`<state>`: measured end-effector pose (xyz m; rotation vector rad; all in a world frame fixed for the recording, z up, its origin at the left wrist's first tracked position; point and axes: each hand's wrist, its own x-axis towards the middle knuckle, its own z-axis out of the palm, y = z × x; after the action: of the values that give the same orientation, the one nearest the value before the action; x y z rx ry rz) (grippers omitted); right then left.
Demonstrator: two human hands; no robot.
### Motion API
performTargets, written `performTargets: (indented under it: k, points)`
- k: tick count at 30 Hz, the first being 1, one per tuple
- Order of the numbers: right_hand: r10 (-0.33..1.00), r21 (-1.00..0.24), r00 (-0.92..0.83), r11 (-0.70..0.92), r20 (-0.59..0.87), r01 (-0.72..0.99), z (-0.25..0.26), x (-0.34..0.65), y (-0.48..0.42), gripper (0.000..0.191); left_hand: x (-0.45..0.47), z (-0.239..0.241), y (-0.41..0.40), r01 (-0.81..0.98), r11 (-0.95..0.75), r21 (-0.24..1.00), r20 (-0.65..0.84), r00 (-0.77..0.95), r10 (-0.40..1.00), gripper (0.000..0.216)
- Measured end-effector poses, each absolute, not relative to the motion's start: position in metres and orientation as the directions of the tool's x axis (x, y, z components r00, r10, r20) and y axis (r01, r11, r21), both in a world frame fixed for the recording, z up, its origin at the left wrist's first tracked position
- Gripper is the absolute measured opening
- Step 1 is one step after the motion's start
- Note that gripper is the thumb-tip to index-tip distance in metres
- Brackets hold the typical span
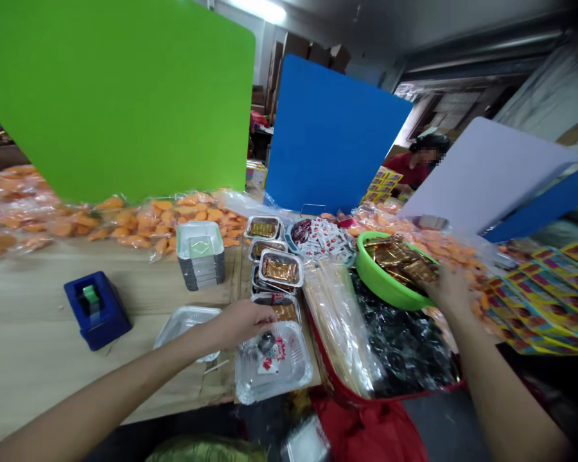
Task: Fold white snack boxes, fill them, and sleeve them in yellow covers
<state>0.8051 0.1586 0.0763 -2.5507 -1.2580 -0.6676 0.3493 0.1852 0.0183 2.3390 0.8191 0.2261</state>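
My left hand [243,321] hovers over a foil tray [274,362] near the table's front edge, its fingers curled round a small dark packet [266,342]. A red-and-white sachet [273,356] lies in that tray. My right hand [447,289] reaches into a green bowl [383,282] full of gold-brown packets [402,256]; its fingers are buried among them and hidden. Filled foil trays [280,269] stand in a row behind the left hand. A stack of empty foil trays [201,253] stands further left.
A blue tape dispenser [96,308] sits on the wooden table [38,282] at left. Bags of orange snacks [139,221] line the back. A red crate [390,350] holds black packets and clear-wrapped sticks [334,308]. Red-white sachets [325,237], colourful cartons [544,295], coloured dividers and another person [421,163] lie beyond.
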Motion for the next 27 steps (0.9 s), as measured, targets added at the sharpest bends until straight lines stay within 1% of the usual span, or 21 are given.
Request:
performTargets:
  k: [2,3,5,7,8,9,11,12,13,14,15,17,20,23,24,26,27]
  points:
    - [0.662,-0.018,0.552,-0.632,0.507,0.775,0.081,0.803,0.150,0.034,0.349,0.023,0.183,0.502,-0.650,0.571,-0.031,0.804,0.594,0.016]
    - [0.638,-0.039,0.542,-0.627,0.548,0.778,0.084,0.800,0.145,0.034,0.349,0.026,0.181,0.509,-0.671,0.539,-0.020,0.804,0.594,0.016]
    - [0.560,-0.089,0.474,-0.578,0.680,0.811,0.092,0.786,0.134,0.037,0.348,0.031,0.179,0.531,-0.689,0.494,-0.004,0.794,0.608,0.018]
    - [0.479,-0.128,0.342,-0.424,0.809,0.896,0.100,0.758,0.121,0.043,0.347,0.034,0.179,0.546,-0.678,0.491,0.000,0.779,0.627,0.021]
    - [0.468,-0.123,0.262,-0.307,0.844,0.944,0.103,0.737,0.114,0.044,0.346,0.035,0.179,0.548,-0.664,0.508,-0.002,0.772,0.635,0.022]
    - [0.453,-0.122,0.174,-0.141,0.874,0.982,0.105,0.714,0.107,0.040,0.346,0.034,0.180,0.548,-0.645,0.532,-0.008,0.765,0.644,0.023]
    - [0.550,-0.080,-0.015,0.147,0.835,0.986,0.104,0.661,0.091,0.026,0.345,0.031,0.183,0.548,-0.593,0.589,-0.019,0.744,0.668,0.024]
    - [0.605,-0.061,-0.112,0.259,0.788,0.964,0.100,0.635,0.084,0.027,0.345,0.030,0.184,0.544,-0.564,0.621,-0.024,0.733,0.680,0.025]
    - [0.635,-0.059,-0.201,0.363,0.746,0.930,0.094,0.611,0.076,0.033,0.344,0.028,0.185,0.535,-0.537,0.652,-0.030,0.726,0.687,0.026]
    - [0.653,-0.052,-0.283,0.444,0.703,0.894,0.086,0.589,0.070,0.040,0.343,0.027,0.185,0.525,-0.513,0.679,-0.036,0.722,0.691,0.027]
    - [0.661,-0.042,-0.340,0.491,0.669,0.870,0.076,0.570,0.065,0.045,0.342,0.026,0.184,0.515,-0.497,0.698,-0.041,0.722,0.690,0.027]
    - [0.667,-0.022,-0.424,0.551,0.613,0.835,0.057,0.542,0.058,0.048,0.337,0.025,0.181,0.488,-0.472,0.734,-0.057,0.736,0.674,0.026]
    - [0.689,-0.023,-0.471,0.577,0.550,0.817,0.037,0.518,0.052,0.040,0.329,0.022,0.172,0.448,-0.404,0.798,-0.086,0.748,0.658,0.027]
    - [0.726,-0.049,-0.522,0.603,0.449,0.796,0.030,0.506,0.046,0.032,0.320,0.015,0.166,0.437,-0.314,0.843,-0.133,0.735,0.665,0.028]
    - [0.729,-0.050,-0.545,0.616,0.415,0.786,0.029,0.504,0.044,0.035,0.318,0.012,0.165,0.435,-0.282,0.855,-0.150,0.730,0.667,0.029]
    - [0.719,-0.032,-0.585,0.641,0.375,0.767,0.024,0.501,0.040,0.053,0.315,0.008,0.165,0.419,-0.215,0.882,-0.182,0.725,0.664,0.029]
    - [0.712,-0.016,-0.599,0.648,0.366,0.761,0.020,0.501,0.039,0.059,0.315,0.006,0.165,0.414,-0.188,0.891,-0.197,0.725,0.660,0.028]
